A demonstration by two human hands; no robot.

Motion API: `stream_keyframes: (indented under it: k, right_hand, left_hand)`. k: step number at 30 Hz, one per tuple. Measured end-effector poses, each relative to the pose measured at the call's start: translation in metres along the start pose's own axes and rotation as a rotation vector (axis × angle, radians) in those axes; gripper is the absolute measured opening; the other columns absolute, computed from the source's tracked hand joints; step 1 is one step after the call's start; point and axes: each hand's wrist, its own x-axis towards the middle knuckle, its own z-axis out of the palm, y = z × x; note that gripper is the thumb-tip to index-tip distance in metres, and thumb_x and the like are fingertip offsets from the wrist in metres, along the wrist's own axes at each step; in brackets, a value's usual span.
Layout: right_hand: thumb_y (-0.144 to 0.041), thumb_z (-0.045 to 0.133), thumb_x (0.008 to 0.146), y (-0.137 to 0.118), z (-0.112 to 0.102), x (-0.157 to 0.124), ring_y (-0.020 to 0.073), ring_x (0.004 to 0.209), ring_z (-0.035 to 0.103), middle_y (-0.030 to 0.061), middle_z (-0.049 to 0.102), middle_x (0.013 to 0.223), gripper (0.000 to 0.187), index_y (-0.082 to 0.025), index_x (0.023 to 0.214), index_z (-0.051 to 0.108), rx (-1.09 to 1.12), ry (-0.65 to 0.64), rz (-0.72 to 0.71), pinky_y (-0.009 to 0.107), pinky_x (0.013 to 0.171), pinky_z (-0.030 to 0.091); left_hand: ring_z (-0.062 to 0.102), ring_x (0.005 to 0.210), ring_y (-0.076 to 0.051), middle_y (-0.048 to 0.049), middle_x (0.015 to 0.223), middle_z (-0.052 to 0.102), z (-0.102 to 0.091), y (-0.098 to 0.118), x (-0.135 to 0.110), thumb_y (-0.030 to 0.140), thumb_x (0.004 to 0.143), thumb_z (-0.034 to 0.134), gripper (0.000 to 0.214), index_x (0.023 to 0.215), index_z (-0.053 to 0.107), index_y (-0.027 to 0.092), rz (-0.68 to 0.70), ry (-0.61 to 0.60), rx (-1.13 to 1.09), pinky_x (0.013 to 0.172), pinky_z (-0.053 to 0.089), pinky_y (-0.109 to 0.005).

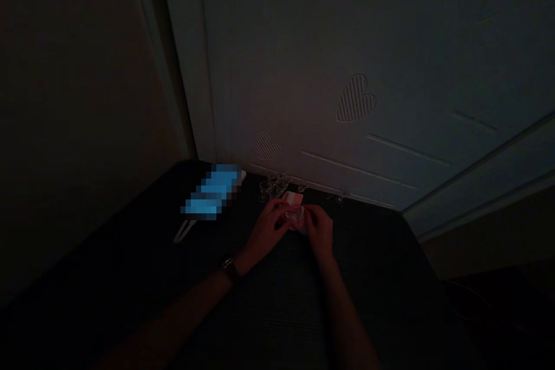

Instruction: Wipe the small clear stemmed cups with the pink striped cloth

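Observation:
In dim light, my left hand [269,224] and my right hand [319,230] meet over a dark tabletop. Between them is a small piece of pale, crumpled paper or wrapping [295,199], tinted pink by the light. My fingers are bent and pinch its left and right sides. Something shiny and clear seems to lie in its lower part, but I cannot make out what it is. Just beyond my fingers stands a cluster of small clear glass-like pieces [273,186]. A dark-strapped watch [229,267] is on my left wrist.
A device with a bright, blurred-out blue screen [214,192] leans on the table at left, with a white loop [184,231] below it. More clear pieces [302,186] lie along the back edge. A pale panel with embossed hearts [356,98] rises behind the dark table [269,312].

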Motion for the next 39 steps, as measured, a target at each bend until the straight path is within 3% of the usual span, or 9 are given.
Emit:
stream_keyframes:
  k: [8, 14, 19, 30, 39]
  right_hand:
    - [-0.034, 0.057, 0.097, -0.006, 0.001, -0.001, 0.0176, 0.094, 0.067, 0.0062, 0.069, 0.109, 0.022, -0.017, 0.107, 0.065, 0.016, -0.044, -0.019, 0.039, 0.085, 0.057]
    - [-0.034, 0.058, 0.096, -0.008, 0.001, -0.003, 0.0180, 0.095, 0.067, 0.0063, 0.069, 0.109, 0.022, -0.017, 0.108, 0.065, 0.024, -0.066, -0.043, 0.040, 0.085, 0.057]
    - [-0.034, 0.058, 0.096, -0.008, 0.002, -0.003, 0.0182, 0.095, 0.067, 0.0062, 0.069, 0.109, 0.022, -0.016, 0.108, 0.065, 0.029, -0.074, -0.051, 0.040, 0.085, 0.057]
    - [-0.033, 0.058, 0.096, -0.015, 0.002, -0.003, 0.0174, 0.092, 0.068, 0.0058, 0.069, 0.107, 0.021, -0.016, 0.107, 0.065, 0.031, -0.124, -0.085, 0.038, 0.083, 0.057]
    - [-0.033, 0.057, 0.097, -0.021, 0.002, -0.005, 0.0169, 0.092, 0.067, 0.0057, 0.069, 0.106, 0.020, -0.017, 0.105, 0.066, 0.033, -0.168, -0.155, 0.037, 0.082, 0.057]
  left_hand:
    - [0.063, 0.110, -0.025, -0.0094, 0.127, 0.063, 0.001, 0.004, -0.002, 0.029, 0.096, 0.061, 0.027, 0.120, 0.063, 0.018, 0.026, 0.020, 0.004, 0.093, 0.054, -0.048]
    - [0.067, 0.099, -0.022, -0.0085, 0.120, 0.065, 0.001, -0.001, -0.001, 0.030, 0.095, 0.062, 0.026, 0.118, 0.062, 0.016, -0.007, 0.043, -0.012, 0.084, 0.058, -0.043]
    - [0.063, 0.110, -0.025, -0.0091, 0.125, 0.064, 0.001, 0.000, -0.001, 0.030, 0.095, 0.062, 0.025, 0.116, 0.064, 0.017, -0.006, 0.034, -0.033, 0.093, 0.054, -0.048]
    - [0.069, 0.092, -0.020, -0.0075, 0.113, 0.068, 0.004, -0.004, -0.002, 0.031, 0.095, 0.062, 0.029, 0.120, 0.061, 0.016, -0.203, -0.034, -0.130, 0.080, 0.059, -0.041]
    - [0.069, 0.087, -0.019, -0.0059, 0.106, 0.069, 0.003, -0.003, -0.003, 0.032, 0.095, 0.063, 0.025, 0.113, 0.064, 0.015, -0.267, -0.065, -0.059, 0.078, 0.059, -0.039]
